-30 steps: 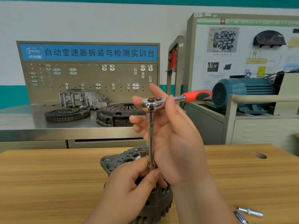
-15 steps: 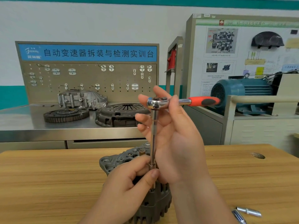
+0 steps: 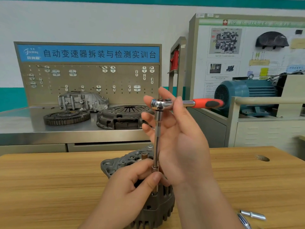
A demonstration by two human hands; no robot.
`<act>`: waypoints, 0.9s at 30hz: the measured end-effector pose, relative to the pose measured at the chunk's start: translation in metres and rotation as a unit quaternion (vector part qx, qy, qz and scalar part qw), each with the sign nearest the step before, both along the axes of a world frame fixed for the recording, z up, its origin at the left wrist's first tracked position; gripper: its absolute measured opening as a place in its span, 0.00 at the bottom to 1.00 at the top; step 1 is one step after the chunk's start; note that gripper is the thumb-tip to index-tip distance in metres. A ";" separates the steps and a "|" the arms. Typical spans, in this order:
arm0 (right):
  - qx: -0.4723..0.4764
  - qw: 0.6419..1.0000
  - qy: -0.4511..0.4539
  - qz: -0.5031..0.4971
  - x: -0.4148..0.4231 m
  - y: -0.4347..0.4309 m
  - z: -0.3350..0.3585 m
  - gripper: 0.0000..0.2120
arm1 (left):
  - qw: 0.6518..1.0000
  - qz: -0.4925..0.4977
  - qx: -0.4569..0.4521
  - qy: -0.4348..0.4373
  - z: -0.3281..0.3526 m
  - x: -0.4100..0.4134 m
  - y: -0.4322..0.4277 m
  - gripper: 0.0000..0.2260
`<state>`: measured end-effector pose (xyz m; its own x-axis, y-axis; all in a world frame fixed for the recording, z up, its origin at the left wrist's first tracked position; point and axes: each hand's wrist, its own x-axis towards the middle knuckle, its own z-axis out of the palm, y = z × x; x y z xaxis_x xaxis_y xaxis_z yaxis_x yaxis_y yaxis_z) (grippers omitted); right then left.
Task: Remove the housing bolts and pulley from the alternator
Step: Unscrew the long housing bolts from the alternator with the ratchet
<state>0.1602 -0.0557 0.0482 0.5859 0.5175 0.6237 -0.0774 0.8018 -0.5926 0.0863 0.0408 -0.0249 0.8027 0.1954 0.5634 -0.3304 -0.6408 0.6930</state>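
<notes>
Chrome ratchet [image 3: 158, 104] upright over alternator [image 3: 113, 164], left hand [image 3: 128, 192] pinching it

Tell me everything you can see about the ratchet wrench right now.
The ratchet has a shiny chrome head and an orange-and-black handle pointing level to the right. A long chrome extension bar hangs straight down from it toward the alternator. The right hand pinches the head; the left hand pinches the bar's lower end.
</notes>
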 end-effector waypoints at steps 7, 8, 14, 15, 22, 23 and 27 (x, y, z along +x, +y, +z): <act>0.002 0.993 -0.063 -0.101 -0.004 0.002 -0.001 0.11 | 0.999 0.037 0.000 0.006 0.001 0.002 -0.003 0.11; 0.008 0.996 -0.044 -0.077 -0.004 0.002 0.000 0.11 | 0.999 0.038 0.003 0.006 0.001 0.002 -0.003 0.11; 0.007 1.000 0.012 0.015 -0.003 -0.002 0.003 0.17 | 0.999 0.034 0.021 -0.007 0.000 0.000 -0.003 0.16; 0.005 1.000 0.006 0.015 -0.003 -0.002 0.003 0.16 | 1.000 0.027 0.011 -0.003 0.000 0.000 -0.003 0.16; -0.017 0.991 -0.072 -0.116 0.000 -0.004 0.001 0.11 | 0.998 0.060 -0.005 -0.010 0.002 0.002 -0.006 0.04; -0.013 0.993 -0.057 -0.103 0.000 -0.003 0.001 0.11 | 0.998 0.065 0.002 -0.008 0.002 0.002 -0.007 0.03; 0.001 1.000 -0.003 -0.008 -0.001 -0.003 0.003 0.14 | 0.999 0.047 0.021 -0.015 0.001 0.000 -0.005 0.12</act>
<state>0.1593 -0.0586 0.0511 0.5896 0.5069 0.6288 -0.0614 0.8044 -0.5909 0.0863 0.0357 -0.0234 0.7650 0.2441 0.5959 -0.2879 -0.6981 0.6556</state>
